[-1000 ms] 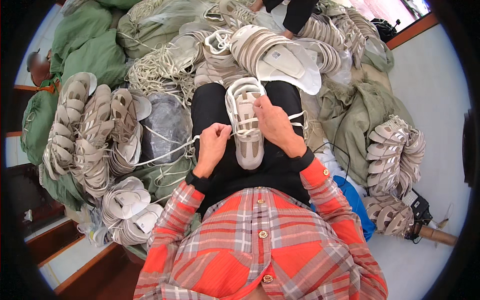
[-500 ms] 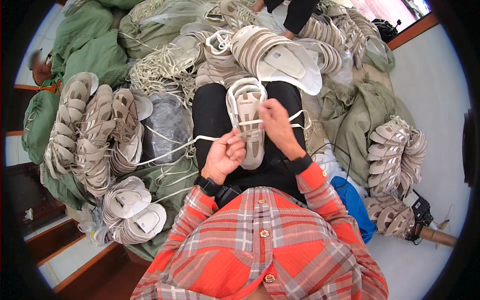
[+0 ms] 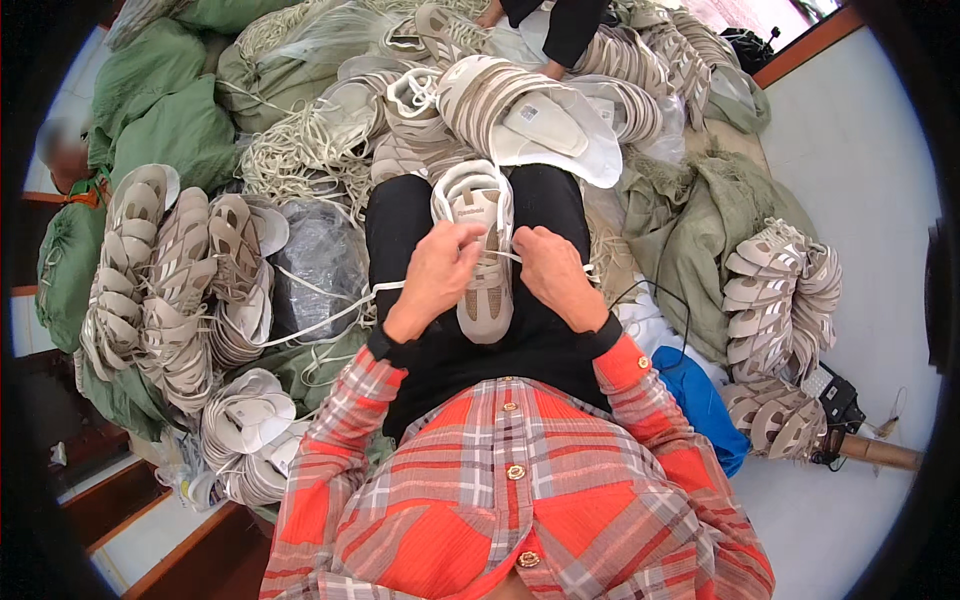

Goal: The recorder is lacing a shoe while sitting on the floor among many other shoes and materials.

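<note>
A beige and white sneaker (image 3: pixel 484 312) rests between my black-trousered thighs, its toe toward me and its opening away. Around its left side my left hand (image 3: pixel 440 272) is closed, fingers curled over the lacing, with a white shoelace (image 3: pixel 343 316) running out past the wrist to the left. On the right side, my right hand (image 3: pixel 556 276) pinches the lace, and a short stretch of it spans the tongue between both hands. Its other end shows just beyond the right hand. The fingers hide part of the lacing.
Nested sneaker uppers (image 3: pixel 180 285) stand in rows at left, with more uppers (image 3: pixel 770 290) at right. Ahead lie a tangle of loose laces (image 3: pixel 305 150) and stacked shoes (image 3: pixel 540 125). Green sacks (image 3: pixel 175 120) fill the far left. Another person's dark-clad leg (image 3: pixel 575 35) shows at the top.
My left hand has moved up and over the lacing from beside the toe. My right hand has lowered slightly along the right side. The view has shifted a little.
</note>
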The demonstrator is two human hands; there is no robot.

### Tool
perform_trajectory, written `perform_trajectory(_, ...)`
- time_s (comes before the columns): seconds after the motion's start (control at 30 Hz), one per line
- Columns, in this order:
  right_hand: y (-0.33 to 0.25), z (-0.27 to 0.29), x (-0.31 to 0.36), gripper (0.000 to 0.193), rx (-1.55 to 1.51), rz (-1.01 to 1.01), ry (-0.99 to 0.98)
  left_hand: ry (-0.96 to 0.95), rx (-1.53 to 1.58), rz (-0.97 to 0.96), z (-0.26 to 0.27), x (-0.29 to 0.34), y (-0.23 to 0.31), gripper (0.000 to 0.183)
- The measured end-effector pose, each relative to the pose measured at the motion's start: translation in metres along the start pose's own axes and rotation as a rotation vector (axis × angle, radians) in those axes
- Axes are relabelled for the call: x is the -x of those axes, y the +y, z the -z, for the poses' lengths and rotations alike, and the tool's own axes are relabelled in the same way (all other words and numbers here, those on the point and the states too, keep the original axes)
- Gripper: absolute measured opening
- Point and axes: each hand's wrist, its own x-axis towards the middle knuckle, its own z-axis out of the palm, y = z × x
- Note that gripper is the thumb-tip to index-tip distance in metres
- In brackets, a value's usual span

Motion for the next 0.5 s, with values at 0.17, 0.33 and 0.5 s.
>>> perform_trajectory(0.17,-0.008,0.007,-0.004,0.011,0.173,0.062,-0.136,-0.083,-0.094,-0.13,-0.02,-0.013,-0.01,0.02)
perform_trajectory(0.33,-0.002,-0.009,-0.014,0.014,0.105,0.127,-0.061,-0.04,-0.247,-0.105,-0.024,-0.013,-0.003,0.017)
perform_trajectory(0.5,0.005,0.001,-0.01,0.02,-0.239,-0.13,-0.077,-0.116,-0.374,-0.247,-0.024,-0.025,-0.006,0.01)
